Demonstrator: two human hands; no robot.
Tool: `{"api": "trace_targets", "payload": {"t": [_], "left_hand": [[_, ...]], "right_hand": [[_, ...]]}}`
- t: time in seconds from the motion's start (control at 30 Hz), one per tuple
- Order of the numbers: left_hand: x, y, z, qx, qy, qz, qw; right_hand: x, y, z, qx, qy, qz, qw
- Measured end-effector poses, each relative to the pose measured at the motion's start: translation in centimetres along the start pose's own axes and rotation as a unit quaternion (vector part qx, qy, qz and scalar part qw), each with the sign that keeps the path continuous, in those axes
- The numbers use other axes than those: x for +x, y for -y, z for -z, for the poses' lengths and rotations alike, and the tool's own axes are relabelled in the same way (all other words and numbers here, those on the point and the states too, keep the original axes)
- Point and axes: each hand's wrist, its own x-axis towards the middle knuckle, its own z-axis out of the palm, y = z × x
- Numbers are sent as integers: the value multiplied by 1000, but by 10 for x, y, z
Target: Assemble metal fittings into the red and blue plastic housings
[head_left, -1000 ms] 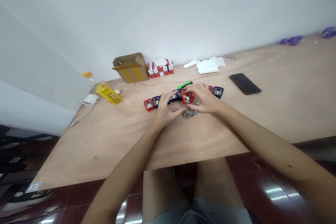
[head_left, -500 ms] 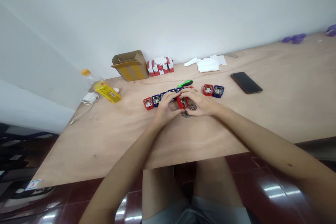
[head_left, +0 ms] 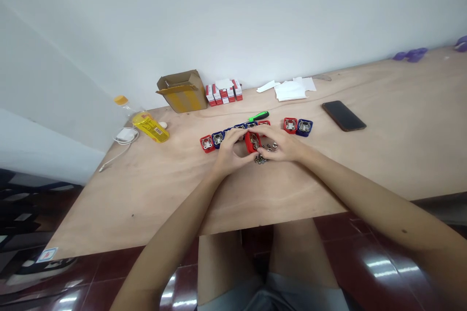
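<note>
Between my two hands is a small red square housing (head_left: 252, 141) with metal parts inside its open face. My left hand (head_left: 231, 150) curves around its left side, with the fingers at the top and the thumb at the lower edge. From the right, my right hand (head_left: 280, 143) holds the same housing, its thumb at the metal parts near the lower right corner. Loose small metal parts (head_left: 260, 160) lie just below and beside the right thumb. Behind the hands runs a row of similar red and blue housings (head_left: 218, 138), partly hidden by my fingers.
A green and black screwdriver (head_left: 258, 116) lies behind the row. Two more housings (head_left: 290, 125) and a phone (head_left: 343, 115) are to the right. At the back stand an open cardboard box (head_left: 186, 99), small red-white boxes (head_left: 219, 95) and papers (head_left: 291, 90). A yellow-labelled bottle (head_left: 149, 126) lies left.
The red housing has turned slightly in my hands, and my right thumb has shifted onto its lower right corner. The whole view has moved a little.
</note>
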Motion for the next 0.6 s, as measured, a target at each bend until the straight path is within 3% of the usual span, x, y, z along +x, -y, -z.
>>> {"api": "trace_targets", "payload": {"t": [0.13, 0.33, 0.47, 0.6], "left_hand": [[-1, 1, 0, -13, -5, 28, 1000], [-3, -4, -6, -33, 22, 18, 999], [-3, -8, -6, -83, 38, 49, 995], [-3, -9, -6, -184, 55, 113, 975]], "right_hand": [[-3, -5, -4, -6, -19, 4, 1000], [-2, -9, -1, -34, -88, -51, 994], [0, -9, 0, -53, -119, -33, 991], [2, -6, -1, -59, -110, -40, 991]]}}
